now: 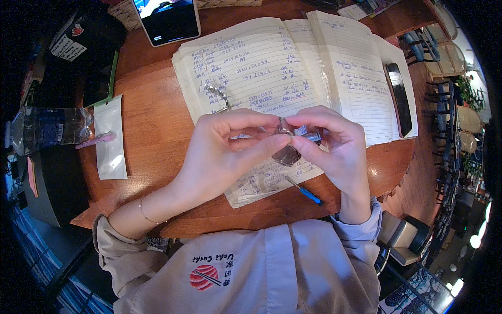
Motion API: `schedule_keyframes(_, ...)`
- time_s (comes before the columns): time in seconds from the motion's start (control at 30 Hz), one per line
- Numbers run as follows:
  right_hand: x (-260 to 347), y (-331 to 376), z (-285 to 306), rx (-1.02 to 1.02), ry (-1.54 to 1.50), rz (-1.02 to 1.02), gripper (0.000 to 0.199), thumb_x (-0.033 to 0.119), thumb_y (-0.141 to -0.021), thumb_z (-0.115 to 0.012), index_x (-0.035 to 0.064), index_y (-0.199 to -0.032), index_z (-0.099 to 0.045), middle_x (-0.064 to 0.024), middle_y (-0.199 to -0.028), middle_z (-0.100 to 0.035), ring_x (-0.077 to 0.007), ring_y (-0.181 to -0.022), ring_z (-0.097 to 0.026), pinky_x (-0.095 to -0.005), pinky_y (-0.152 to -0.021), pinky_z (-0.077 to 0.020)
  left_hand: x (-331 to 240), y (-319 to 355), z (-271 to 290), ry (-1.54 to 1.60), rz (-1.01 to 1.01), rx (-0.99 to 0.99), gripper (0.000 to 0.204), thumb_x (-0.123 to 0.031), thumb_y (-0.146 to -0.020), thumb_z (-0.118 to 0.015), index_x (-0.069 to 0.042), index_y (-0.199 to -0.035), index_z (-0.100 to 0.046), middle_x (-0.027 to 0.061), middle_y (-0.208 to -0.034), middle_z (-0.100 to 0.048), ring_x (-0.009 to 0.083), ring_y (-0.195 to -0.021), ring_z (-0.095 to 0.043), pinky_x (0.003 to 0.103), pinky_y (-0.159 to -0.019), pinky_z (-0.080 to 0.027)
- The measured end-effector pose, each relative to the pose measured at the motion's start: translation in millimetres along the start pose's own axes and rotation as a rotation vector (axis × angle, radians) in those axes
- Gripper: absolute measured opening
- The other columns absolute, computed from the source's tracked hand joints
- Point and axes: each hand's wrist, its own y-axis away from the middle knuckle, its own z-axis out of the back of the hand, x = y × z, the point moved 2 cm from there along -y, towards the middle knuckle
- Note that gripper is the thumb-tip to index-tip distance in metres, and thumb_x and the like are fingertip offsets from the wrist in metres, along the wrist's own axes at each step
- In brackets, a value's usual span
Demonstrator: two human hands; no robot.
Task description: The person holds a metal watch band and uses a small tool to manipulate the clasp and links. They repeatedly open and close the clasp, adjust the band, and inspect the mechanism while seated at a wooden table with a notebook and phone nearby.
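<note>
Above the open notebook [246,63], my two hands meet at a small dark, rounded object [286,156] with shiny metal parts. The thumb and fingers of my left hand [230,141] pinch it from the left. From the other side, my right hand [334,141] grips it in the same way, a bit of bright metal [313,137] showing by its fingers. The fingers hide much of the object, so its kind is unclear. A small screwdriver [311,195] with a blue handle lies below my hands, its tip over the page. A silver link chain [218,98] rests on the notebook behind my left hand.
A dark phone [398,99] lies on the right page. Another phone [167,23] with a lit screen stands at the back. On the left are a plastic bottle [52,125], a pink pen [97,140] and a white packet [111,157]. The wooden table [151,131] curves away at right.
</note>
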Motion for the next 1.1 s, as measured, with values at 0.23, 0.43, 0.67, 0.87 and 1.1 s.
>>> schedule_keyframes(0.23,3,1,-5,-0.082,0.121,0.09,0.025,-0.004,-0.069,-0.065,0.0003,-0.094,-0.061,-0.01,-0.092,-0.059,-0.0176,-0.086,-0.057,-0.0259,-0.074,-0.0441,-6,4,-3,-0.013,-0.06,-0.024,0.024,-0.002,-0.074,-0.065,0.004,-0.097,-0.059,0.0086,-0.096,-0.055,0.0142,-0.091,-0.054,0.027,-0.081,-0.046)
schedule_keyframes(0.43,1,6,-12,-0.165,0.197,0.264,0.026,-0.003,-0.066,-0.066,0.0008,-0.092,-0.061,-0.0106,-0.09,-0.059,-0.0203,-0.083,-0.057,-0.0271,-0.07,-0.0446,-1,13,-6,0.019,-0.234,-0.038,0.026,0.0,-0.074,-0.065,0.002,-0.099,-0.059,0.0097,-0.097,-0.054,0.0161,-0.091,-0.053,0.028,-0.081,-0.045)
schedule_keyframes(0.67,1,11,-14,-0.186,0.172,0.323,0.028,-0.003,-0.066,-0.065,0.0,-0.093,-0.059,-0.0115,-0.091,-0.059,-0.0206,-0.084,-0.057,-0.0276,-0.07,-0.0446,-16,18,-5,-0.353,-0.454,-0.098,0.026,-0.001,-0.069,-0.068,0.0,-0.094,-0.064,0.0112,-0.087,-0.058,0.0164,-0.081,-0.054,0.025,-0.07,-0.042)
schedule_keyframes(0.87,1,12,-15,-0.174,0.156,0.355,0.028,-0.006,-0.065,-0.066,-0.0015,-0.092,-0.058,-0.0125,-0.092,-0.059,-0.0214,-0.085,-0.057,-0.0291,-0.072,-0.0453,-19,19,-5,-0.444,-0.534,-0.114,0.027,-0.002,-0.067,-0.069,0.001,-0.093,-0.064,0.0113,-0.086,-0.058,0.0166,-0.076,-0.055,0.025,-0.066,-0.043)
schedule_keyframes(1.1,2,13,-19,-0.175,0.102,0.381,0.027,-0.006,-0.065,-0.066,-0.0017,-0.09,-0.058,-0.0145,-0.091,-0.059,-0.0223,-0.083,-0.058,-0.0285,-0.072,-0.0456,-19,21,-6,-0.431,-0.573,-0.122,0.029,-0.002,-0.066,-0.07,0.001,-0.094,-0.064,0.0114,-0.085,-0.057,0.0162,-0.075,-0.055,0.024,-0.064,-0.043)
